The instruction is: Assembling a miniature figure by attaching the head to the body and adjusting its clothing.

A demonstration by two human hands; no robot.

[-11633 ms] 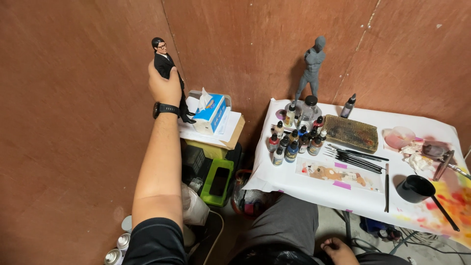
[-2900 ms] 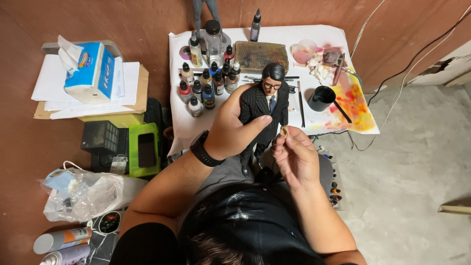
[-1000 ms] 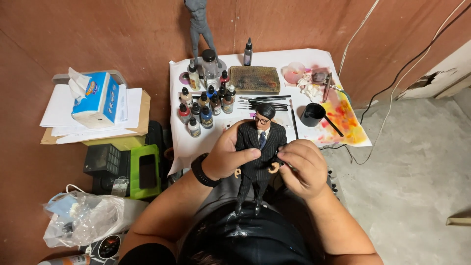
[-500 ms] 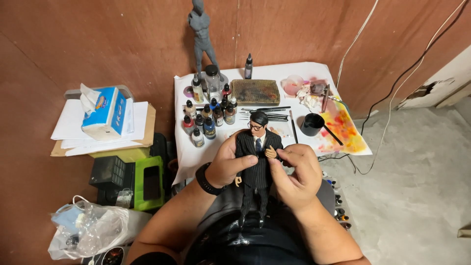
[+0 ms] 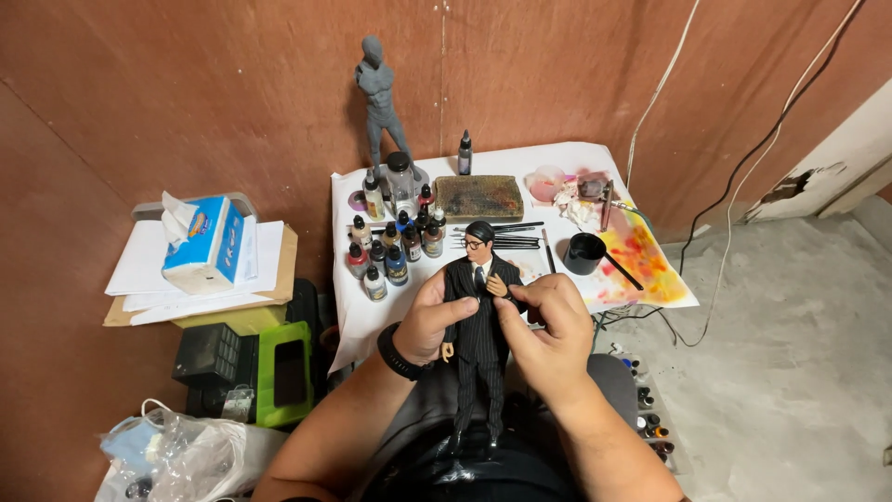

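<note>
Beyond the hands, a white-covered table (image 5: 372,321) of paint bottles (image 5: 395,246) and brushes (image 5: 506,240) is seen, while the suited figurine (image 5: 478,335) is gripped upright by the left hand (image 5: 435,321) and its raised arm is pinched by the right hand (image 5: 548,330), apparently being posed, so gentle pressure is called for.

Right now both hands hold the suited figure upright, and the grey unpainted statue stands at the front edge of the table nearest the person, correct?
Not quite. Both hands, left hand and right hand, do hold the suited figure upright, but the head view shows the grey statue at the table's far edge, against the wall.
</note>
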